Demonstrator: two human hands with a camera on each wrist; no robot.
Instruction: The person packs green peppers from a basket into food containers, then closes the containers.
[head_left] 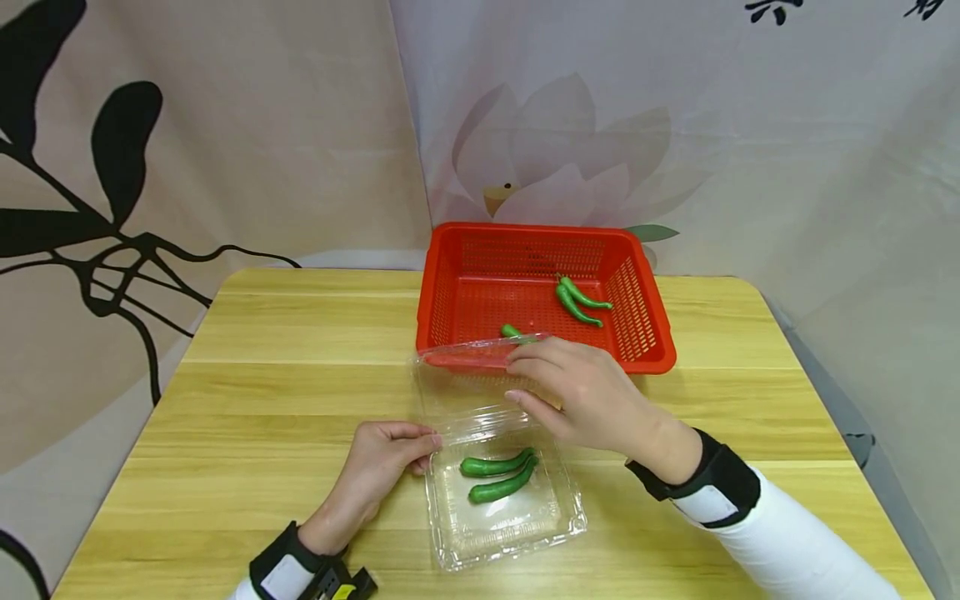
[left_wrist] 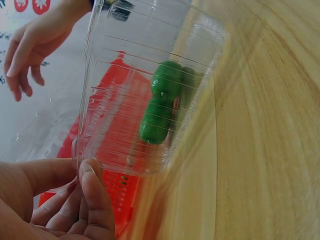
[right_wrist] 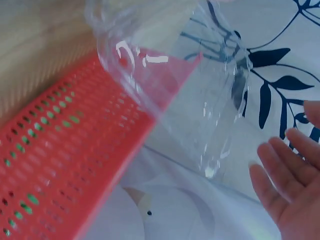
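Observation:
Two green chili peppers (head_left: pixel 497 486) lie side by side in the base of a clear plastic clamshell box (head_left: pixel 525 533). The box's hinged lid (head_left: pixel 457 392) stands raised on the far side, overlapping the basket's near rim in the head view. My left hand (head_left: pixel 386 462) pinches the box's left edge near the hinge between thumb and fingers, seen up close in the left wrist view. Over the lid's right side hovers my right hand (head_left: pixel 581 392), its fingers loosely bent and holding nothing. In the right wrist view, the fingers (right_wrist: pixel 287 175) are apart from the lid.
A red perforated basket (head_left: pixel 652 333) stands at the table's back edge. Inside it are two green peppers (head_left: pixel 577 304) at the right and another pepper (head_left: pixel 511 331) partly hidden behind the lid. The wooden table (head_left: pixel 300 367) meets a printed cloth backdrop (head_left: pixel 315 125).

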